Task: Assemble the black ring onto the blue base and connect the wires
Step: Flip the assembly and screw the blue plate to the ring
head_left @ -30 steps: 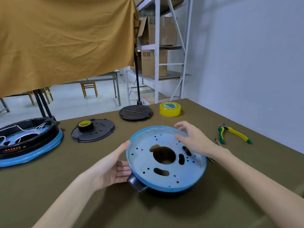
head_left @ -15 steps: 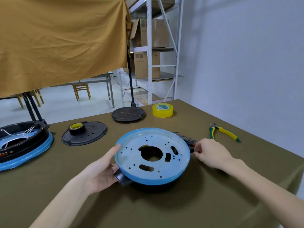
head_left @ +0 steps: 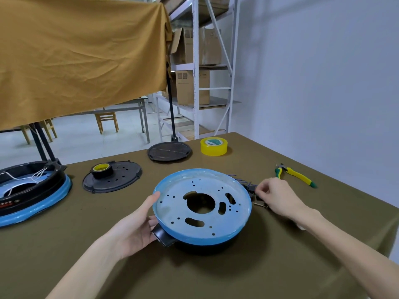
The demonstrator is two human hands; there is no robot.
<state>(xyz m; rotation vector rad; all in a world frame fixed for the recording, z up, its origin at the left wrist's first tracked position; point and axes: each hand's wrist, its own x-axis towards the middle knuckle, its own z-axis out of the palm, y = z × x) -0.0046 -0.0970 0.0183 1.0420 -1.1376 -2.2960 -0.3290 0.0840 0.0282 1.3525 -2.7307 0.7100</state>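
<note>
The right hand (head_left: 277, 196) has left the blue base (head_left: 203, 207) and is now pinching the wires (head_left: 250, 187) beside it, starting the connecting; the left hand (head_left: 138, 225) is resting flat and open against the base.

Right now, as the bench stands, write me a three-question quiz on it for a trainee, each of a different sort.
1. True or false: the left hand rests against the blue base.
2. Which item lies nearest the right hand? A) yellow tape roll B) yellow-handled pliers C) round black plate
3. Fill in: a smaller tape roll sits on the round black ____.

Key: 1 true. 2 B. 3 plate.
</note>
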